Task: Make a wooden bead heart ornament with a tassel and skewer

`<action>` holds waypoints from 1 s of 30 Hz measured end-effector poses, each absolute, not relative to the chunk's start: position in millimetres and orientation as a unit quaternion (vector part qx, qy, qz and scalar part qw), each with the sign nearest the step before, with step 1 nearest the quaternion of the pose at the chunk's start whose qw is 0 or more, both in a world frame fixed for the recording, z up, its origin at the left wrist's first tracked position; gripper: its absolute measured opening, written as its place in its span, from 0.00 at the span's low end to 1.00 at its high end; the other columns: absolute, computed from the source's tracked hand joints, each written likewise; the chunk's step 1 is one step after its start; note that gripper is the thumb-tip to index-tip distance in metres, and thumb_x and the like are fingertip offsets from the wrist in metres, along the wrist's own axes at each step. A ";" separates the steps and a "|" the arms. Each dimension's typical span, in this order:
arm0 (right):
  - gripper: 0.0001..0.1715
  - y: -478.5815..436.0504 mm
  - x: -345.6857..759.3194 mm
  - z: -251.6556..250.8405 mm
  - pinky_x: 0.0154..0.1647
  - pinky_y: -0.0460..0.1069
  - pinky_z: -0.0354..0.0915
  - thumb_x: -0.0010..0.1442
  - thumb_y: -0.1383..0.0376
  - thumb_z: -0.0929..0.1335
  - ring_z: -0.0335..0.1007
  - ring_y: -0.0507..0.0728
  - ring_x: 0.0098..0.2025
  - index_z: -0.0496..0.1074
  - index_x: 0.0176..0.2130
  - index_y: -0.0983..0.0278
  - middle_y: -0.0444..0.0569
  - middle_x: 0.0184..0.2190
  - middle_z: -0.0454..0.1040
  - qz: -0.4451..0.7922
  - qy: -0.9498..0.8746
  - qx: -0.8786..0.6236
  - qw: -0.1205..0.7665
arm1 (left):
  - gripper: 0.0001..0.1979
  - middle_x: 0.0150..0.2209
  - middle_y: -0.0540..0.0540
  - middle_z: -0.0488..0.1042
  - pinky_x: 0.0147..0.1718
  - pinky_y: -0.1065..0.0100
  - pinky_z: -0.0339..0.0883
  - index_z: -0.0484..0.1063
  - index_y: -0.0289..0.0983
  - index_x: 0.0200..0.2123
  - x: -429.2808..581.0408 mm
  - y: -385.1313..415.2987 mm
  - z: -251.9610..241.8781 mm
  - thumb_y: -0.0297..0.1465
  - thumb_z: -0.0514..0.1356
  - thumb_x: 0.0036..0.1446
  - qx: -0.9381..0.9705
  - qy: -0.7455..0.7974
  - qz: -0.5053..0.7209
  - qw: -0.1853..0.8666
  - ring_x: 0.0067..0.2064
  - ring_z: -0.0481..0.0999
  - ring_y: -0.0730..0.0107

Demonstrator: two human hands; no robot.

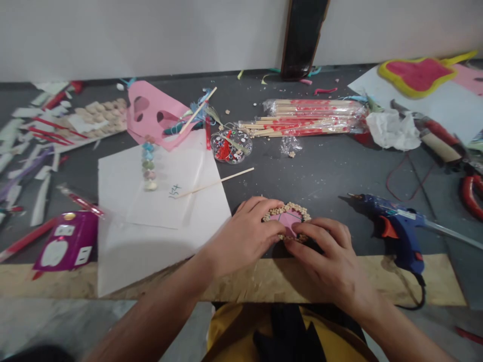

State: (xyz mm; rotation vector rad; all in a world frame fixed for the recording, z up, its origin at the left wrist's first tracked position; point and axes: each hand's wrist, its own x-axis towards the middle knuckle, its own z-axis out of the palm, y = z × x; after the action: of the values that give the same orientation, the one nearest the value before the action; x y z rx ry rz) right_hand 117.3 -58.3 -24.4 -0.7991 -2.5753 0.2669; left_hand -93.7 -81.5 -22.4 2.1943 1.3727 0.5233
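Close to the table's front edge lies a round pink craft piece (pixel 289 221) rimmed with small tan beads. My left hand (pixel 249 226) grips its left side, thumb on the pink face and fingers over the beaded rim. On the opposite side, my right hand (pixel 324 246) pinches the lower right rim between thumb and fingers. Parts of the rim are hidden under both hands. A blue hot glue gun (pixel 396 221) with an orange trigger and a glue stick in its back rests to the right. Left of my hands, a thin wooden stick (pixel 226 178) lies partly on white paper (pixel 204 221).
Bundled chopsticks in clear wrap (pixel 309 118) lie farther back, near a clear dish of small beads (pixel 232 146). Pink cut-out felt (pixel 151 110) and paper scraps (pixel 22 146) cover the left. Red-handled pliers (pixel 439 133) and a yellow-edged pink felt shape (pixel 418 75) sit right.
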 end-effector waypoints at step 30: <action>0.16 -50.8 132.2 -23.1 0.45 0.57 0.64 0.57 0.66 0.69 0.66 0.60 0.43 0.68 0.46 0.60 0.51 0.39 0.74 0.103 -0.894 -0.344 0.267 | 0.11 0.56 0.44 0.64 0.57 0.52 0.57 0.72 0.42 0.45 -93.5 -81.2 -22.4 0.31 0.54 0.60 0.807 0.504 0.195 0.238 0.57 0.60 0.58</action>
State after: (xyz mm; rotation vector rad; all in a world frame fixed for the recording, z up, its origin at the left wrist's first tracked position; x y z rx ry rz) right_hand 132.2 -50.8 -23.1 -0.9274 -2.4131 0.2774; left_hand -93.5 -81.2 -22.4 2.2107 1.3796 0.5354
